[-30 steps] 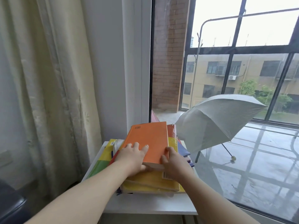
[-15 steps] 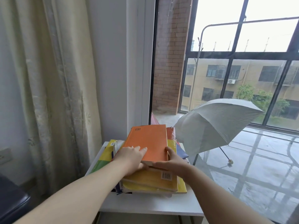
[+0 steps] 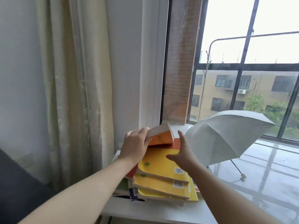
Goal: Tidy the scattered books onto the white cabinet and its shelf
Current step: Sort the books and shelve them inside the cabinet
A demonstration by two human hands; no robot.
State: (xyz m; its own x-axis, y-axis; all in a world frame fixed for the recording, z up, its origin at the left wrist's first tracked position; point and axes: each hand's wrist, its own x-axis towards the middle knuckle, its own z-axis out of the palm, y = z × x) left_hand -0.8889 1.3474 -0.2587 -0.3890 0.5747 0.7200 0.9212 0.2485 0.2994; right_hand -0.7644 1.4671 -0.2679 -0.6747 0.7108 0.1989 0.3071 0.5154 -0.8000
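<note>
The left hand [image 3: 135, 147] gripped the one orange book [image 3: 161, 138], now tipped up; the right hand [image 3: 182, 155] had released it, fingers spread, over three yellow books [image 3: 161, 165].

"What did the left hand [image 3: 135, 147] cover?"
"A corner of the orange book [image 3: 161, 138]; its cover print was too blurred to read."
"The cabinet [image 3: 145, 210]?"
"Cut off at the bottom edge. The lower books [image 3: 161, 197] were mostly buried."
</note>
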